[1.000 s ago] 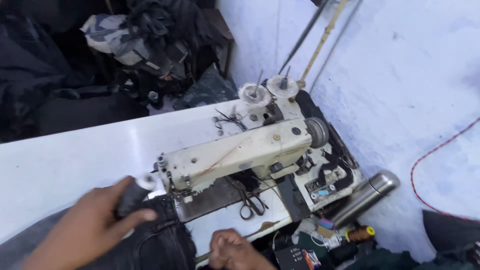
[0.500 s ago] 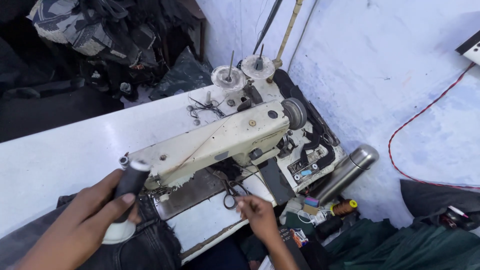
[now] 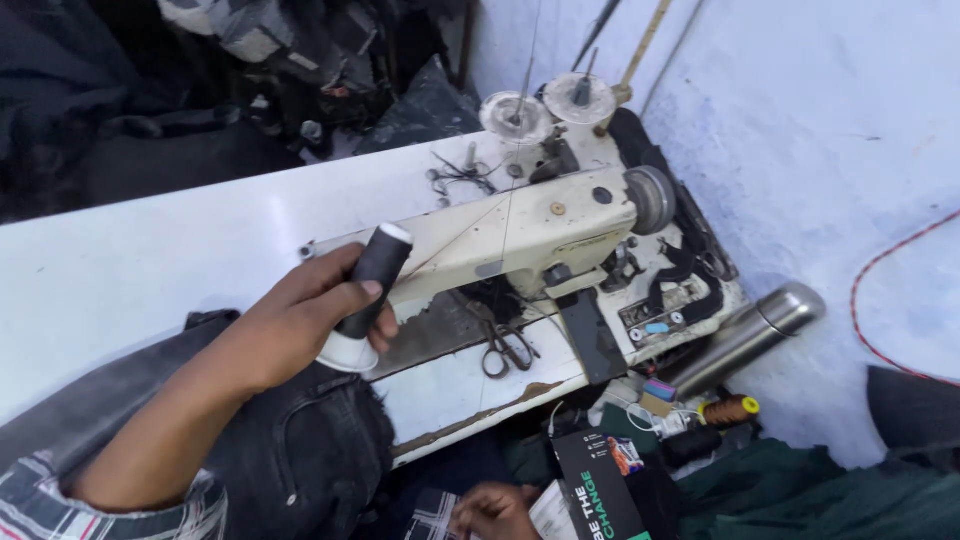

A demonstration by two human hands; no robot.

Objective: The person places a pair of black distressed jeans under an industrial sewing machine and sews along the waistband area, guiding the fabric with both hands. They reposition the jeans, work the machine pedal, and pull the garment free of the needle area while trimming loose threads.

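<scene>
— Gripping a black thread cone (image 3: 368,290) with a white base, the left hand (image 3: 300,325) has its fingers wrapped around the middle of it, thumb across the front. Where does that sit against the sewing machine (image 3: 520,235)?

— Right in front of the machine's needle end, the cone tilted, its top leaning toward the cream body. Below the hand, dark denim (image 3: 290,450) lies on the white table (image 3: 120,270), on the near side of the machine.

— And the right hand (image 3: 495,510)?

— Low at the picture's edge, below the machine and off the table, next to a black box (image 3: 600,485). It rests on something pale; I cannot tell whether the fingers are closed on it.

— Anything else near the machine?

— Scissors (image 3: 500,345) lie on its bed. Two thread stands (image 3: 545,105) rise behind it, a steel flask (image 3: 745,335) lies to its right, and an orange spool (image 3: 728,410) sits below that.
</scene>
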